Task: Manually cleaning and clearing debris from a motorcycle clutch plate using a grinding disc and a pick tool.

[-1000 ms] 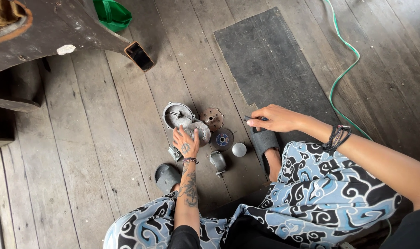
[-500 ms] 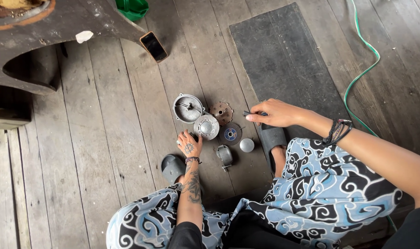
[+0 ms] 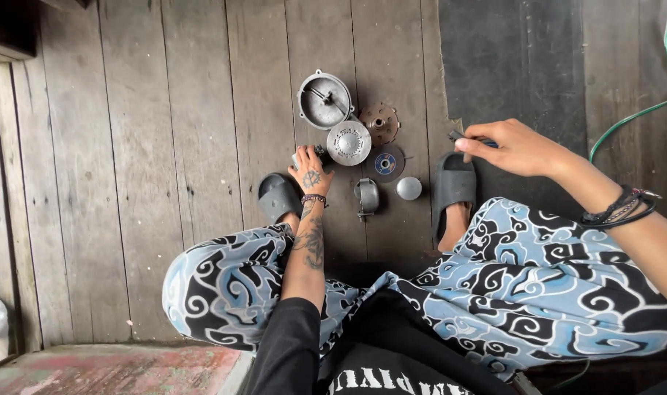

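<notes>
While the right hand pinches a small dark tool, the left hand closes on a small grey metal part on the floor (partly hidden); the round perforated silver disc lies at its one o'clock, nearer it

Weathered grey wooden plank floor, rough and matt. Round dull cast-metal cover, matt grey; perforated shiny metal disc; rusty brown metal plate, rough; small smooth metal dome, satin. Dark rubber mat, matt. Grey rubber slippers, smooth.
</notes>
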